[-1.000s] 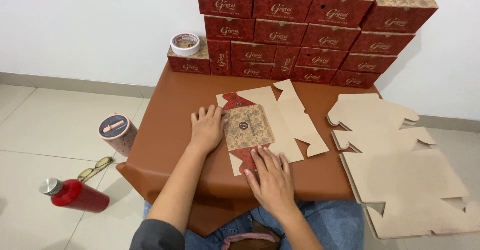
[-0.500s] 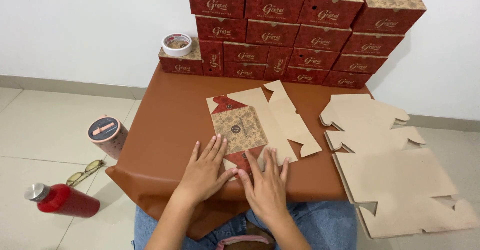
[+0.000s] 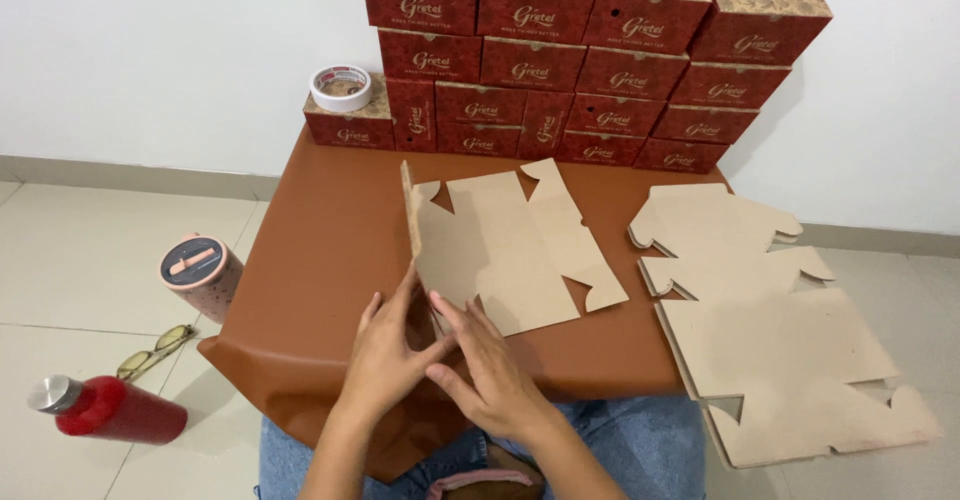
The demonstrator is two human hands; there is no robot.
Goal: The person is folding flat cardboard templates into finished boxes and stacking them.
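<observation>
Both hands at lower centre: left hand [image 3: 385,360] and right hand [image 3: 490,375], fingers flat and spread, press the near edge of the flat carton blank [image 3: 505,245] on the brown surface [image 3: 320,250]. Raised left flap may spring back or crease crooked if pressure is uneven.

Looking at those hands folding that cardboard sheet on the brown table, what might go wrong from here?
The left hand and right hand press only the near end of the flat box blank, whose left flap stands upright; the far end could perhaps spring back or crease crookedly. The stack of unfolded blanks overhangs the brown table at its right edge, so a nudge might tip it to the floor. The red bottle lies on the floor nearby and may roll.
</observation>
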